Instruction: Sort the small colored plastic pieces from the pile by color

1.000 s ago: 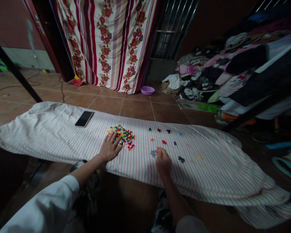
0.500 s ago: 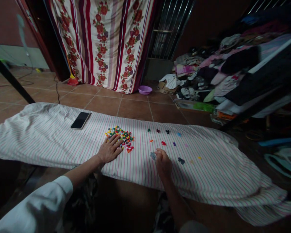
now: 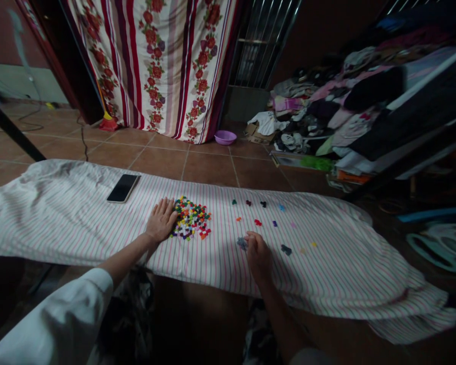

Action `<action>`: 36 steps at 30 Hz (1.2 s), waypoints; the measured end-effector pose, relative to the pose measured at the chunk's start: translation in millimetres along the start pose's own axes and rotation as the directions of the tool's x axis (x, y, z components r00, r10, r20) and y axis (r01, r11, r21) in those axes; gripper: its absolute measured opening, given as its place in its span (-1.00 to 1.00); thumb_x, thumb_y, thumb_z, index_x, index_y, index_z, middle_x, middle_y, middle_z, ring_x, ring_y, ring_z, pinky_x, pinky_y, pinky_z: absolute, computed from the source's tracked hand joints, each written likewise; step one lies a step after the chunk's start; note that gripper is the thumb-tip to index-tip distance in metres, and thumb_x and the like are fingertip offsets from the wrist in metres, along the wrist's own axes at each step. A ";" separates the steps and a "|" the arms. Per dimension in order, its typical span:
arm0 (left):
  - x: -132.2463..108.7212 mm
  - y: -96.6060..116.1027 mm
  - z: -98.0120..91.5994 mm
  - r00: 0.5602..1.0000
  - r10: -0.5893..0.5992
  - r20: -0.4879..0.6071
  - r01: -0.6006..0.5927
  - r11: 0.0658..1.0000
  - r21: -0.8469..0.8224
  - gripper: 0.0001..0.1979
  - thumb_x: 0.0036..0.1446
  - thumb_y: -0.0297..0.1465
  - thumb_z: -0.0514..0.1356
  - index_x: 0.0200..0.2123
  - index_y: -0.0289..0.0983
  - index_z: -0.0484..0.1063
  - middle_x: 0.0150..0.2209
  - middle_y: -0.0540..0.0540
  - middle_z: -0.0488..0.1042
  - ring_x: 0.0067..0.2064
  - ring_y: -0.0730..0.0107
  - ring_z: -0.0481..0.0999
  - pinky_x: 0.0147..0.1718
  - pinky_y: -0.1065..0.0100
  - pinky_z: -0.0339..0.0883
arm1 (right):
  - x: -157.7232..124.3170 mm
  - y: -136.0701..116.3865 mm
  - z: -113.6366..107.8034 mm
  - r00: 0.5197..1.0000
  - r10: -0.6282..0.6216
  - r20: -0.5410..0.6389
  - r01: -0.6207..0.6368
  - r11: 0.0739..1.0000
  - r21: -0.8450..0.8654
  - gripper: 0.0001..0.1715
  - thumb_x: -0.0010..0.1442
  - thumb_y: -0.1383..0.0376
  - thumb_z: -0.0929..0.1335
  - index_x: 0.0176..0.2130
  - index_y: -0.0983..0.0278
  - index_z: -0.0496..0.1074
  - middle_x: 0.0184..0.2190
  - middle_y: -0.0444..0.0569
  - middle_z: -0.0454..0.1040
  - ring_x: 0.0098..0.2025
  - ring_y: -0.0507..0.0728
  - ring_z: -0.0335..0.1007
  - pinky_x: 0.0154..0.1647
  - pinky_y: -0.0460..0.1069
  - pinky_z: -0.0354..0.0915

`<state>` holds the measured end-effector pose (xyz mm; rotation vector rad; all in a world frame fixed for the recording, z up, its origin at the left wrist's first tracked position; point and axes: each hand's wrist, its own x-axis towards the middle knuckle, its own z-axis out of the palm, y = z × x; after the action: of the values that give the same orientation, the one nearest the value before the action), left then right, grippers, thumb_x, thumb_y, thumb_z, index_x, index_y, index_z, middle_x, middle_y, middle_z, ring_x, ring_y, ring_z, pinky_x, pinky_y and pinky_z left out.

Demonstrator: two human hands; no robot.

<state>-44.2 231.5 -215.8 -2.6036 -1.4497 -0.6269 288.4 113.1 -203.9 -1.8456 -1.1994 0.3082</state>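
Observation:
My left hand (image 3: 161, 220) lies flat with its fingers stretched out, at the left edge of a mixed heap of small coloured blocks (image 3: 192, 218). Beside a little group of grey blocks (image 3: 242, 244) rests my right hand (image 3: 259, 253), its fingers curled closed; whatever they hold, if anything, is hidden. Small single-colour groups are spread to the right, among them red blocks (image 3: 258, 222), dark grey blocks (image 3: 286, 249), black blocks (image 3: 263, 204), blue blocks (image 3: 281, 207) and yellow blocks (image 3: 314, 244).
A striped cloth (image 3: 79, 223) covers the low surface under everything. On its left part lies a phone (image 3: 123, 188). Beyond, on the tiled floor, are a purple basin (image 3: 225, 137), a red dustpan (image 3: 108, 123) and a large pile of clothes (image 3: 327, 111).
My left hand has slid left off the heap to its edge, uncovering more of the coloured blocks. The right hand stays by the grey blocks. The view has shifted slightly.

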 end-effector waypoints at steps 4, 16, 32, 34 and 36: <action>9.1 -19.5 6.7 0.997 0.038 0.069 -0.037 0.999 -0.016 -0.52 0.33 -0.34 -0.19 0.26 -0.25 0.16 0.34 -0.35 0.05 0.39 0.04 -0.04 0.23 -0.21 0.00 | -0.1 1.7 0.0 1.000 -0.003 0.009 0.004 1.000 -0.005 -0.39 0.25 -0.01 0.07 -0.14 0.32 0.45 -0.28 0.13 0.59 -0.22 0.23 0.51 -0.13 0.12 0.35; 79.8 -9.8 21.4 0.969 0.030 0.244 0.000 0.993 -0.122 -0.41 0.36 -0.25 -0.39 0.34 -0.22 0.05 0.31 -0.21 0.18 0.36 0.23 0.10 0.22 0.04 0.10 | 0.1 3.8 1.1 1.000 0.003 -0.029 -0.003 1.000 0.025 -0.39 0.24 -0.06 0.08 -0.18 0.28 0.46 -0.31 0.11 0.59 -0.24 0.23 0.51 -0.16 0.12 0.38; 100.2 85.7 -6.0 0.862 0.343 0.373 -0.327 0.939 -0.109 -0.38 0.34 -0.06 -0.30 0.27 -0.17 0.19 0.33 -0.16 0.16 0.35 0.14 0.10 0.27 0.05 -0.08 | -2.8 -0.1 -2.0 0.999 -0.030 -0.021 0.031 0.999 0.030 -0.41 0.27 -0.01 0.06 -0.18 0.30 0.44 -0.30 0.12 0.59 -0.21 0.21 0.50 -0.10 0.11 0.34; 93.6 102.5 1.9 0.884 0.321 0.340 -0.323 0.945 -0.053 -0.37 0.33 -0.04 -0.26 0.25 -0.23 0.22 0.30 -0.23 0.21 0.31 0.10 0.18 0.25 0.03 -0.05 | -3.3 0.2 -1.8 0.999 -0.035 -0.016 0.035 0.999 0.033 -0.42 0.27 -0.01 0.07 -0.17 0.31 0.44 -0.29 0.12 0.59 -0.21 0.21 0.50 -0.11 0.10 0.34; 83.6 106.9 3.4 0.880 0.343 0.329 -0.355 0.934 -0.025 -0.37 0.32 -0.02 -0.24 0.24 -0.25 0.24 0.28 -0.26 0.24 0.29 0.08 0.22 0.24 0.02 -0.03 | -4.0 0.8 -1.4 0.999 -0.035 -0.014 0.036 0.999 0.032 -0.43 0.27 0.00 0.08 -0.16 0.30 0.44 -0.29 0.11 0.59 -0.21 0.20 0.50 -0.11 0.09 0.34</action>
<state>84.5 240.6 -173.6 -2.9365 -0.9892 -0.1243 287.8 109.0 -204.7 -1.7939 -1.2099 0.2936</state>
